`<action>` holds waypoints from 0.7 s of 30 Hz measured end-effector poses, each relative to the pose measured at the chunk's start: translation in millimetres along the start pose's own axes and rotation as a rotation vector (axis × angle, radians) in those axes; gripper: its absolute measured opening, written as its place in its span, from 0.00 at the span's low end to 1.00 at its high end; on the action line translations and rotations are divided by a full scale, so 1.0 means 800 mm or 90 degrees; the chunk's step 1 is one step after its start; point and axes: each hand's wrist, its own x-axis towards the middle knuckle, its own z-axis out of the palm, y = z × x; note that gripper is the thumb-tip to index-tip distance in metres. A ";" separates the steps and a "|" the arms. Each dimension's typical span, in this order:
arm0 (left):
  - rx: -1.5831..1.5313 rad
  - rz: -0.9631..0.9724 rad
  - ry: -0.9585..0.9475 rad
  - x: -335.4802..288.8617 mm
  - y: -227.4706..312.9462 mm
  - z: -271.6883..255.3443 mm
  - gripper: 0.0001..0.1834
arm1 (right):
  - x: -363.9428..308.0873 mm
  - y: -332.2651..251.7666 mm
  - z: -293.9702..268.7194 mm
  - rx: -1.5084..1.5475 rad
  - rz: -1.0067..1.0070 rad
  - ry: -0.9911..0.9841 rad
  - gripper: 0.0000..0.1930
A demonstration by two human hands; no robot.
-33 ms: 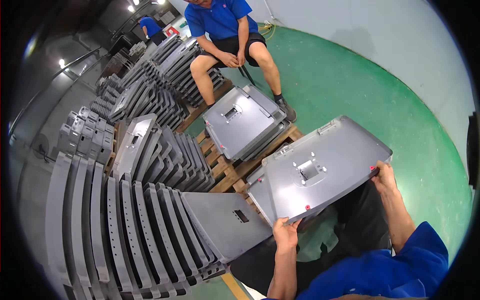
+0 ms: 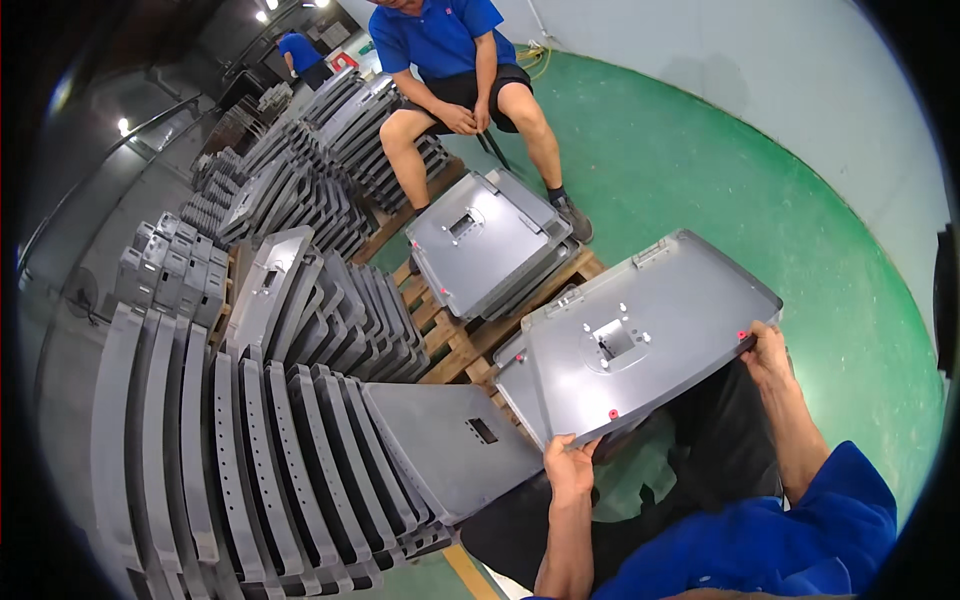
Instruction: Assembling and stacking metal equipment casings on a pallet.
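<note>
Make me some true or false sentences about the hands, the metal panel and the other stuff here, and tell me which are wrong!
1. The left hand and the right hand both hold the grey metal panel. True.
2. The hole in that panel is round. False: it has four sides.
3. The floor on the right is green. True.
4. The seated person is holding up a panel too. False: that person's hands are together, with no panel in them.
5. Red spots show near the held panel's closest edge. True.
</note>
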 end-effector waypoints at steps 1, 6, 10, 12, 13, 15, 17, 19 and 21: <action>-0.002 0.010 0.001 0.000 0.002 -0.001 0.27 | -0.001 0.001 0.004 0.007 -0.001 0.006 0.13; -0.023 0.040 0.020 0.031 0.033 0.017 0.27 | 0.039 0.020 0.041 -0.029 -0.022 -0.033 0.11; -0.017 0.078 0.014 0.066 0.069 0.017 0.24 | 0.057 0.036 0.109 0.009 0.001 -0.062 0.23; -0.021 0.102 0.025 0.089 0.082 0.006 0.24 | 0.070 0.045 0.133 0.021 0.025 -0.098 0.23; -0.021 0.122 0.018 0.092 0.088 0.009 0.24 | 0.068 0.046 0.151 0.019 0.032 -0.091 0.23; -0.027 0.128 0.036 0.087 0.093 0.009 0.25 | 0.071 0.045 0.167 0.015 0.038 -0.137 0.23; -0.029 0.137 0.049 0.078 0.093 0.012 0.25 | 0.073 0.047 0.157 0.013 0.037 -0.164 0.23; -0.029 0.144 0.071 0.065 0.080 0.002 0.26 | 0.068 0.055 0.149 0.011 0.061 -0.164 0.24; -0.023 0.149 0.064 0.057 0.072 -0.008 0.26 | 0.062 0.062 0.133 0.018 0.098 -0.131 0.24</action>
